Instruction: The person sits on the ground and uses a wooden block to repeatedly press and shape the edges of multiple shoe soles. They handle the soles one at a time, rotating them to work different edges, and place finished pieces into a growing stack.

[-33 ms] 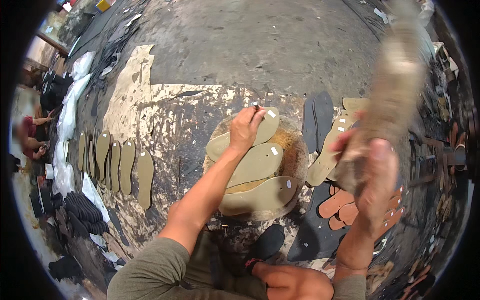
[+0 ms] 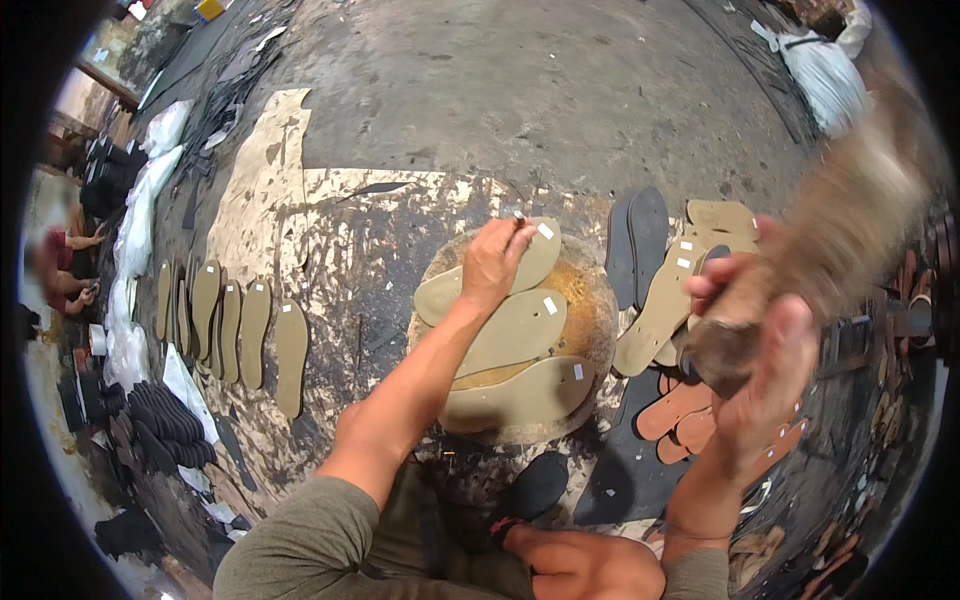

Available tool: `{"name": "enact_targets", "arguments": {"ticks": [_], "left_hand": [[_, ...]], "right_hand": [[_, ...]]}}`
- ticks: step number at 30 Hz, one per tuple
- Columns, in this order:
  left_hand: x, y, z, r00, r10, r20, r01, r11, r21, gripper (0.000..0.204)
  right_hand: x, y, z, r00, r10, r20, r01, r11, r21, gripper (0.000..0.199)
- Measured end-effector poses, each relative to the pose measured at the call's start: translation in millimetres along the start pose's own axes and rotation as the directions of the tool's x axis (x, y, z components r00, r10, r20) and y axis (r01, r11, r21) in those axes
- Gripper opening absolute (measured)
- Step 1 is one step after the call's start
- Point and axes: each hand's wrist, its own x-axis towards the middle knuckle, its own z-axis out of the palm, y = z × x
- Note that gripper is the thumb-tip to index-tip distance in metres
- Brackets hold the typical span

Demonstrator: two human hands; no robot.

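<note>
Fingers of the left hand (image 2: 488,265) are clamped on a short, dark, rod-like tool (image 2: 519,218), its lower end hidden, over the farthest of three smooth, flat, olive-tan, foot-shaped soles (image 2: 510,335). Each bears a small white rectangular label (image 2: 550,305). They lie on a round yellow-brown block (image 2: 590,310). The right hand (image 2: 755,400) grips a thick, blurred brown club (image 2: 850,205).

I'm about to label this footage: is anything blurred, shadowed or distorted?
Head view: the brown mallet-like tool is streaked with blur, while the olive soles look fairly crisp; head view: a shadow darkens part of the dark grey sheet; head view: fisheye curvature toward the rim, black corners.
</note>
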Motion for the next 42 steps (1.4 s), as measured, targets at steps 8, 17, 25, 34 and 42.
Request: {"name": "enact_targets", "arguments": {"ticks": [8,17,25,34,42], "left_hand": [[-9,-13,7,0.988,0.104,0.117,-0.123,0.977,0.174,0.022],[0,-12,-60,0.832,-0.534,-0.154,0.374,0.743,-0.556,0.034],[-43,-21,-108,0.855,-0.511,0.09,0.519,0.842,-0.146,0.035],[-43,-19,-102,0.988,-0.154,0.011,0.152,0.984,0.095,0.02],[-44,-32,-90,0.986,0.169,-0.002,-0.163,0.953,0.255,0.016]], "right_hand": [[-39,171,-20,0.591,0.685,0.427,-0.554,0.729,-0.402,0.079],[-54,186,-13,0.494,0.754,0.432,-0.757,0.618,-0.211,0.054],[-64,141,-11,0.574,0.646,0.504,-0.747,0.665,0.0,0.054],[-29,-24,24,0.994,0.105,0.026,-0.108,0.972,0.209,0.059],[-63,170,39,0.58,0.568,0.583,-0.311,0.817,-0.487,0.061]]}}
